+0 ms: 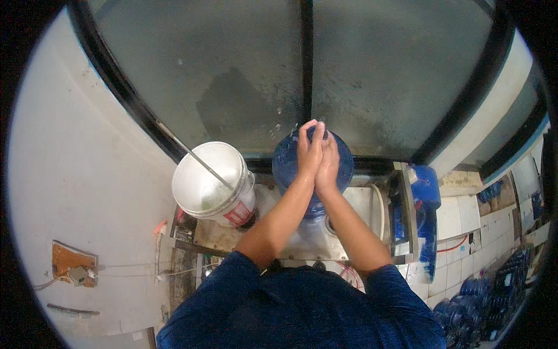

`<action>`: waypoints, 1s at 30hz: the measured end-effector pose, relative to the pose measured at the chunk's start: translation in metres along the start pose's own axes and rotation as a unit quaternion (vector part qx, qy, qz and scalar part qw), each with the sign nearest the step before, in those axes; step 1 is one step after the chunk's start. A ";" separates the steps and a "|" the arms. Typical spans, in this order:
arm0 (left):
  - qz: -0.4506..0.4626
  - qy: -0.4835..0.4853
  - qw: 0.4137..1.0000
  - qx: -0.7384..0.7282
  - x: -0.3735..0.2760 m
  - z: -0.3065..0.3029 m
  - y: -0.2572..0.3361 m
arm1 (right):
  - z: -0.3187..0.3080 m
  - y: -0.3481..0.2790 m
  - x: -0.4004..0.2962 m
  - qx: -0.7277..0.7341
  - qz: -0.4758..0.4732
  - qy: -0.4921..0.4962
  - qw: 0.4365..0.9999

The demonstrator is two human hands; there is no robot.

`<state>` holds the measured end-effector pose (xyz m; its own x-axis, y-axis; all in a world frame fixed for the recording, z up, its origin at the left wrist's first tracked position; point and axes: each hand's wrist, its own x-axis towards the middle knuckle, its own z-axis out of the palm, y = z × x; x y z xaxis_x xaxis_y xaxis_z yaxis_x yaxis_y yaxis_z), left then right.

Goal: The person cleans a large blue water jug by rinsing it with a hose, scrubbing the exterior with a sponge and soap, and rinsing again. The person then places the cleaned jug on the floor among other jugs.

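Observation:
A large blue plastic water jug [285, 163] stands on the metal counter before me. My left hand [310, 152] and my right hand [329, 161] meet palm to palm over its upper end. Their fingers point away from me, those of the left partly bent. The hands cover part of the jug, and whether anything lies between the palms is hidden. Water drops fly just left of my fingertips. Both forearms look wet.
Left of the jug stands a white plastic bucket [209, 174] with a metal rod [196, 157] leaning in it. Dark-framed glass panels [253, 65] rise behind the counter [296, 251]. A pale hose [380, 209] lies at right. Several blue jugs [471, 305] stand at lower right.

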<state>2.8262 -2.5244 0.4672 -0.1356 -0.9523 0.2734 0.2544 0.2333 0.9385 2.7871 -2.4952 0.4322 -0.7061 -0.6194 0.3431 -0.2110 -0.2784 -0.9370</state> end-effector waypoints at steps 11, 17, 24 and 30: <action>-0.092 -0.067 0.994 0.006 0.037 -0.043 0.006 | -0.001 -0.026 0.000 0.068 -0.018 -0.028 0.997; -0.143 -0.180 0.964 -0.134 0.030 -0.033 0.018 | -0.001 -0.012 0.008 0.013 -0.050 -0.049 0.997; -0.239 -0.115 0.952 -0.152 0.047 -0.046 0.022 | 0.013 -0.046 -0.023 0.029 -0.038 -0.022 0.999; -0.101 -0.380 0.902 -0.178 0.078 -0.061 -0.009 | 0.018 -0.036 -0.016 0.050 -0.008 -0.089 0.995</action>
<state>2.8713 -2.6130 0.4677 -0.7964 -0.5268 0.2969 0.4245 -0.1373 0.8950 2.8187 -2.4885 0.4619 -0.5705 -0.7324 0.3718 -0.1461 -0.3549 -0.9234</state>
